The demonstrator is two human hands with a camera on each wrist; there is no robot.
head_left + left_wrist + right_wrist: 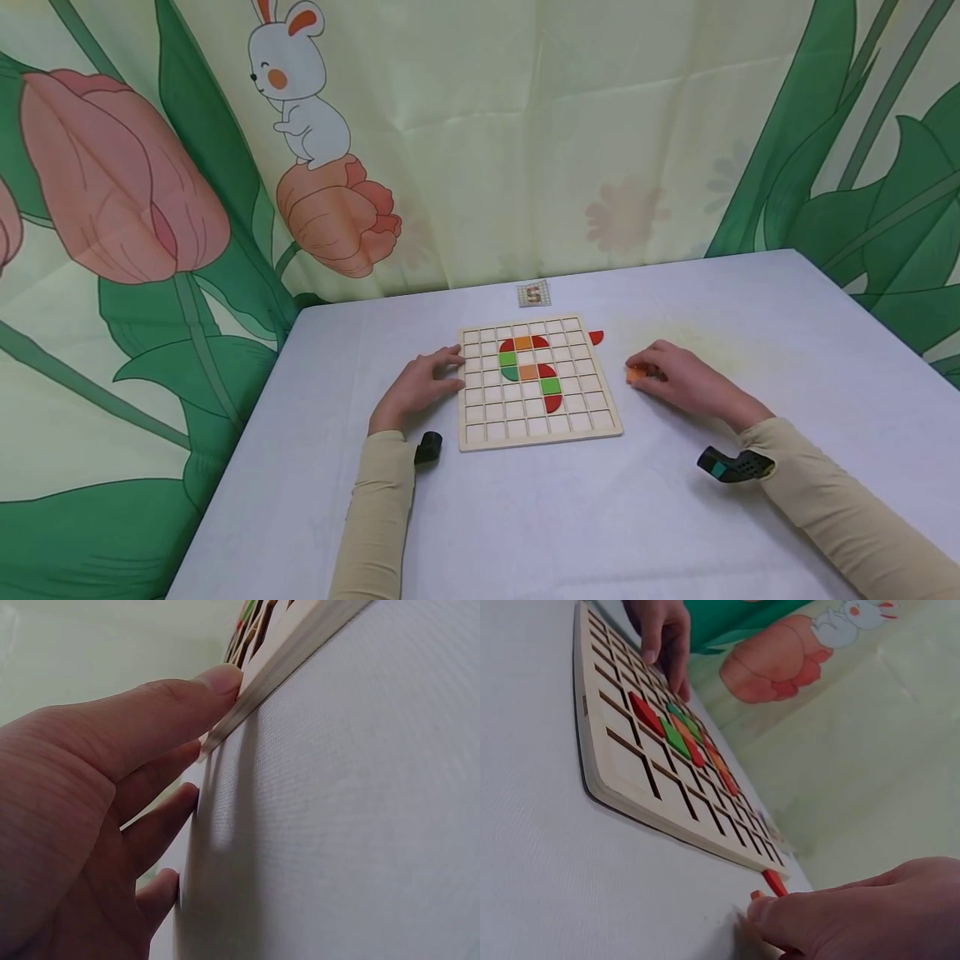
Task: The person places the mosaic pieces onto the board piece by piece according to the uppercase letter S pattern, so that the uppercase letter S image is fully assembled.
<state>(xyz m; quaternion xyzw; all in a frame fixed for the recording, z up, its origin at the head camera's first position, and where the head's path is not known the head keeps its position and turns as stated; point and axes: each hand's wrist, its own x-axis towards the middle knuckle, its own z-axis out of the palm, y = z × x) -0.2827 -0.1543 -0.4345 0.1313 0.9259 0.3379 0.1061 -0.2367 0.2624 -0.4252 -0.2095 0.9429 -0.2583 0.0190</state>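
Note:
A wooden grid board [497,431] lies on the table, with red, orange and green pieces set in some cells in a winding line. At its left edge, my left hand [416,385] touches the frame with its thumb [221,679] and a fingertip, the fingers loosely extended. Right of the board, my right hand [686,379] pinches an orange piece [636,375] close to the tabletop. A bit of red shows under that hand in the right wrist view; what it belongs to is hidden. One loose red rounded piece [597,337] lies beside the board's upper right corner.
A small picture card [534,293] with a gridded pattern lies behind the board, near the table's back edge. The table has a white cloth [525,517]. A curtain [480,167] printed with tulips and a rabbit hangs behind it.

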